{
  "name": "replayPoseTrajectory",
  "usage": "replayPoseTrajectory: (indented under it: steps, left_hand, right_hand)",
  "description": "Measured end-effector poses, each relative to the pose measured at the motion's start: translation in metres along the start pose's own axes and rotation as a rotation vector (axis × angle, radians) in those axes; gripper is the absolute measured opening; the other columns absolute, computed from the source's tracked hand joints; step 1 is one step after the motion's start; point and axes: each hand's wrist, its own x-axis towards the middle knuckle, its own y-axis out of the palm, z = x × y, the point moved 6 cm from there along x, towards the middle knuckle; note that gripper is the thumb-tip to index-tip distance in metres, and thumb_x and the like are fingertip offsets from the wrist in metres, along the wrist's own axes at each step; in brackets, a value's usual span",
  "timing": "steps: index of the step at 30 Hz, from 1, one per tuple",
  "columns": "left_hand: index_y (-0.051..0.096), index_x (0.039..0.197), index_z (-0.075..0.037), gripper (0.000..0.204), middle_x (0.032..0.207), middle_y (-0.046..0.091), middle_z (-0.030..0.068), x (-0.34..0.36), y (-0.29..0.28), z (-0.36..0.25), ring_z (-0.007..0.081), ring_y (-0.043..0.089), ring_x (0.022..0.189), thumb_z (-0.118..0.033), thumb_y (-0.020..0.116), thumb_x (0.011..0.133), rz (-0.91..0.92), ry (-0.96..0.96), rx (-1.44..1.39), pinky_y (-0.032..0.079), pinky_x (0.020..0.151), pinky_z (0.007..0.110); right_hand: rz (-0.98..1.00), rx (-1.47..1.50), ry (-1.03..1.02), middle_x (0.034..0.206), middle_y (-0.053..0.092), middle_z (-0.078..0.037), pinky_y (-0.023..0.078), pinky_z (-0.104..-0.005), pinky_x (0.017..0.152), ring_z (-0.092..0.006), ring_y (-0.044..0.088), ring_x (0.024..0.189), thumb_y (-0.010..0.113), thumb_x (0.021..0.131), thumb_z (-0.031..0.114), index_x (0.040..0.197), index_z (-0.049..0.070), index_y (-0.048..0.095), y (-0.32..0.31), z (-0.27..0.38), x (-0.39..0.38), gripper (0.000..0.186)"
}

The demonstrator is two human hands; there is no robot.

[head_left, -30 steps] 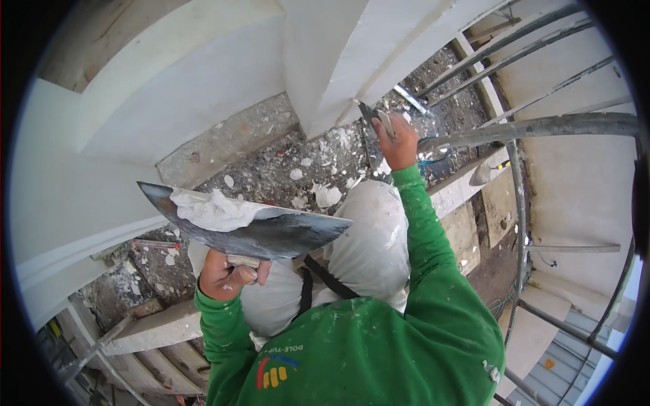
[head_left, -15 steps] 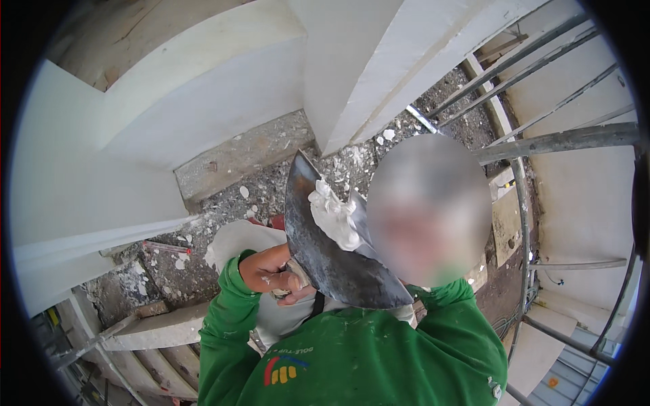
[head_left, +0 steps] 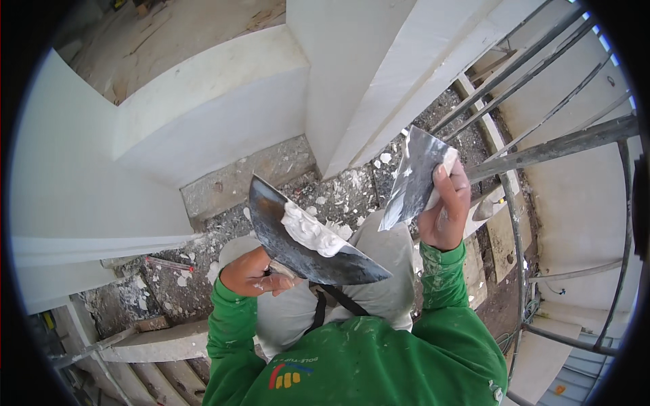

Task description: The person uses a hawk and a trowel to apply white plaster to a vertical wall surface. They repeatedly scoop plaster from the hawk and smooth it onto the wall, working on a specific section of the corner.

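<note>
My left hand (head_left: 254,272) is closed around the handle of a wide steel plastering trowel (head_left: 325,267), held tilted in front of my lap with its blade bowed. A thick heap of white putty (head_left: 310,230) lies along the far side of that blade. Up and to the right, my right hand (head_left: 448,210) grips a wide putty knife (head_left: 414,177), its grey blade marked by a few white smears. The two blades are apart. Most of each handle is hidden by my fingers.
White wall panels (head_left: 213,128) and a square pillar (head_left: 359,81) rise ahead. Metal scaffold pipes (head_left: 565,145) run along the right. Putty scraps litter the dark floor planks (head_left: 352,193). A thin red tool (head_left: 168,262) lies at left, near a pale curved ledge (head_left: 156,344).
My right hand and the putty knife have moved away from the plastering trowel, up and right. The trowel has shifted left and slightly lower, and its putty heap now looks longer and flatter.
</note>
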Motion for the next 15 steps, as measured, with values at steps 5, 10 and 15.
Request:
replayPoseTrajectory:
  steps: [5, 10, 15]
  left_hand:
    - [0.041, 0.126, 0.003, 0.045, 0.087, 0.061, 0.008, 0.02, 0.012, 0.002, 0.0098, 0.054, 0.059, -0.013, 0.061, 0.09, 0.29, -0.065, -0.029, 0.044, 0.048, 0.025]
    - [0.047, 0.121, 0.002, 0.039, 0.079, 0.062, 0.0062, 0.024, 0.005, -0.004, 0.009, 0.052, 0.052, -0.013, 0.063, 0.089, 0.252, -0.121, 0.153, 0.042, 0.046, 0.025]
    - [0.039, 0.127, 0.002, 0.045, 0.082, 0.06, 0.0045, 0.009, -0.002, -0.028, 0.0079, 0.05, 0.054, -0.012, 0.06, 0.09, 0.235, 0.046, 0.092, 0.042, 0.047, 0.023]
  right_hand:
    - [0.48, 0.69, 0.795, 0.074, 0.04, 0.002, 0.031, -0.0135, 0.032, -0.0041, 0.038, 0.053, 0.05, 0.096, 0.026, 0.103, 0.004, 0.048, 0.035, -0.058, -0.025, 0.023]
    - [0.754, 0.2, 0.78, 0.104, 0.062, -0.006, 0.049, -0.0242, 0.08, -0.0101, 0.061, 0.089, 0.067, 0.085, 0.029, 0.118, -0.002, 0.05, 0.042, -0.067, -0.05, 0.048]
    - [0.362, -0.237, 0.371, 0.097, 0.062, -0.004, 0.048, -0.024, 0.078, -0.0092, 0.06, 0.085, 0.061, 0.089, 0.015, 0.109, 0.0, 0.053, -0.002, -0.039, -0.001, 0.026]
